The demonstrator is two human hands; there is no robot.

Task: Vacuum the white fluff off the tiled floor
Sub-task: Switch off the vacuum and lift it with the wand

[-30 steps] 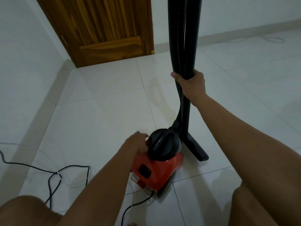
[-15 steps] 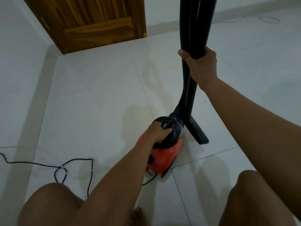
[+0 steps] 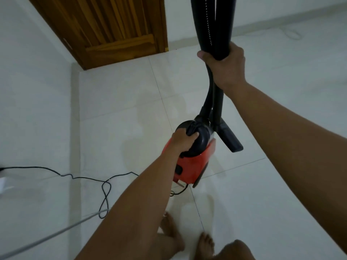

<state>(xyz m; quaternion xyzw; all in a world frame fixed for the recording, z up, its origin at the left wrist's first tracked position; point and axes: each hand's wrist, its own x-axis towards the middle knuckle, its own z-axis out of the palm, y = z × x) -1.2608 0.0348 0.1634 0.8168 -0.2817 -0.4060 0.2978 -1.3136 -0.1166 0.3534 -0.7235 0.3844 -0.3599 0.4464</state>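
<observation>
Left hand [image 3: 183, 141] now curls round vacuum handle [image 3: 195, 128] (right hand [image 3: 225, 70] clasps hose [image 3: 210, 25]).

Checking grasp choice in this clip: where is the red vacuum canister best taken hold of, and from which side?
By the black carry handle on its domed top, coming from above and behind, as the left hand does. The handle stands proud of the dome, while the red body is smooth and rounded, and the hose leaves the front.

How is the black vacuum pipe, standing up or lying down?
Standing up. The right hand grips the black pipe upright, its nozzle low beside the red vacuum, whose handle the left hand grips.
</observation>
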